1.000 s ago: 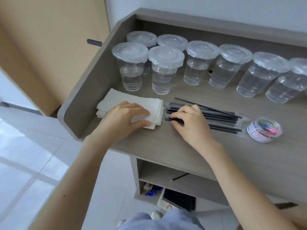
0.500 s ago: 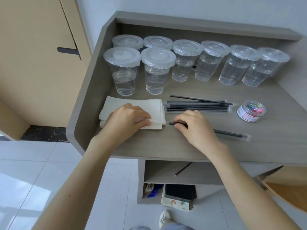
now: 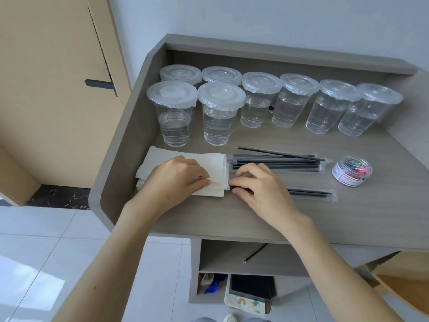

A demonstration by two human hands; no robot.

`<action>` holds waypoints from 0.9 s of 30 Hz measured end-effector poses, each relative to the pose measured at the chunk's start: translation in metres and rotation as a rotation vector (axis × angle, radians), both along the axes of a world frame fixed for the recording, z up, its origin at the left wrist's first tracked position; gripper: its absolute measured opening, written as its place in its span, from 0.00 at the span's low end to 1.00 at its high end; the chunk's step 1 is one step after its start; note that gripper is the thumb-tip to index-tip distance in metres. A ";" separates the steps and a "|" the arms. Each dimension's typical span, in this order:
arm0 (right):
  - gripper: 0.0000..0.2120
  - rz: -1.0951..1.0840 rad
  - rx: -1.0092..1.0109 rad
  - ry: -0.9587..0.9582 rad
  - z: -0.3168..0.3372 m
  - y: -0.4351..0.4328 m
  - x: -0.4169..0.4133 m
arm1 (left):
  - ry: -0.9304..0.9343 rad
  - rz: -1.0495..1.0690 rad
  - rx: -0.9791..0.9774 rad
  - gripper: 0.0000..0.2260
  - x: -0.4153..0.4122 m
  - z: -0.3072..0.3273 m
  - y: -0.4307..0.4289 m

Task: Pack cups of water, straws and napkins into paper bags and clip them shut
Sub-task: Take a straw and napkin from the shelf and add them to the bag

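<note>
**Left hand on the napkins, right hand on one straw**

From my end I see both hands low over the grey desk [image 3: 348,219], close to each other near its front edge. The left hand [image 3: 171,180] lies on the stack of white napkins [image 3: 209,162] at the left side of the desk. Its thumb and forefinger pinch the edge of the top sheet, which is lifted slightly off the pile. The right hand [image 3: 260,194] sits just beside the stack. Its fingers curl round the near end of a single wrapped straw [image 3: 311,194], which lies flat on the desk and points away to the right.

The remaining black straws [image 3: 278,161] lie in a loose bundle just behind the right hand, their left ends touching the napkin stack. To their right, apart from them, stands a small clear tub of coloured paper clips [image 3: 351,170].

Eight lidded cups of water [image 3: 218,117] stand upright along the back of the desk. Two are in front at the left, and the other six stand in a line behind and to the right.

Under the desk a loose straw [image 3: 255,252] lies on a shelf, with books [image 3: 250,296] in the compartment below. A tan door [image 3: 58,101] with a dark handle stands to the left.
</note>
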State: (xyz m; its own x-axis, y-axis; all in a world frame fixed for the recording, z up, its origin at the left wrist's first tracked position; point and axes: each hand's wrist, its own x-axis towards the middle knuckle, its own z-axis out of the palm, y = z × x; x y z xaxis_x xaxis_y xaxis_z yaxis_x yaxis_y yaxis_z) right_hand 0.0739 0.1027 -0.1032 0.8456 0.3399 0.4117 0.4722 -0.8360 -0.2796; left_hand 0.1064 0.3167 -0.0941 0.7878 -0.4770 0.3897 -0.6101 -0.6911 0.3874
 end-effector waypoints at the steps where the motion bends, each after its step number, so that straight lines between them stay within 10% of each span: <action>1: 0.06 -0.006 0.004 -0.015 0.000 0.000 0.000 | 0.009 0.014 -0.005 0.12 -0.001 0.000 -0.001; 27: 0.06 -0.215 0.104 -0.146 0.012 -0.013 -0.043 | -0.113 0.068 -0.084 0.07 -0.012 0.007 -0.003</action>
State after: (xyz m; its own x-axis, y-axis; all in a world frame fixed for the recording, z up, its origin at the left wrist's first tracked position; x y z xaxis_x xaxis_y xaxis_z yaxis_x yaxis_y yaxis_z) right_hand 0.0308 0.0896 -0.0907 0.8228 0.1088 0.5579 0.3287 -0.8919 -0.3108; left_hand 0.0948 0.3136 -0.0872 0.7659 -0.3857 0.5145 -0.6060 -0.7004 0.3771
